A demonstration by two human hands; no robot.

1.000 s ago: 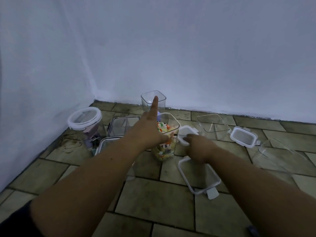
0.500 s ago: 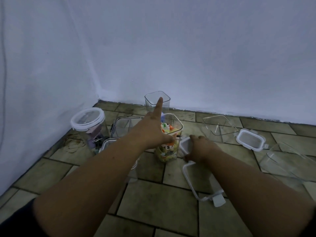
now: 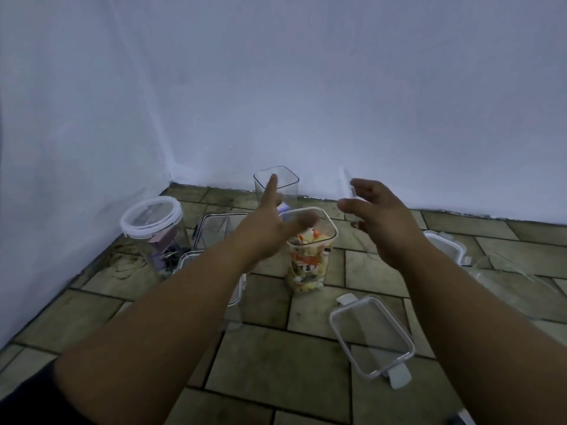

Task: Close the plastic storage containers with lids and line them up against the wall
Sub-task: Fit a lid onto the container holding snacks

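Observation:
A tall clear container [image 3: 306, 265] filled with colourful pieces stands open on the tiled floor. My left hand [image 3: 260, 231] grips its left rim; the index finger points up and the other fingers blur over the opening. My right hand [image 3: 383, 219] hovers to the right of the rim, curled around a small white-rimmed lid [image 3: 352, 191] that shows only as a faint edge between thumb and fingers. A larger rectangular lid [image 3: 371, 335] lies flat on the floor in front. An empty tall square container [image 3: 276, 179] stands against the back wall.
A round jar with a lid [image 3: 150, 216] stands by the left wall. Beside it is an open rectangular container [image 3: 224, 228], and another [image 3: 190, 259] lies partly under my left arm. At the right are a small lidded box [image 3: 445, 243] and a clear open tub [image 3: 515, 280].
My right hand has risen from the floor beside the filled container to rim height, and the small lid is gone from the floor. My left hand stays on the container.

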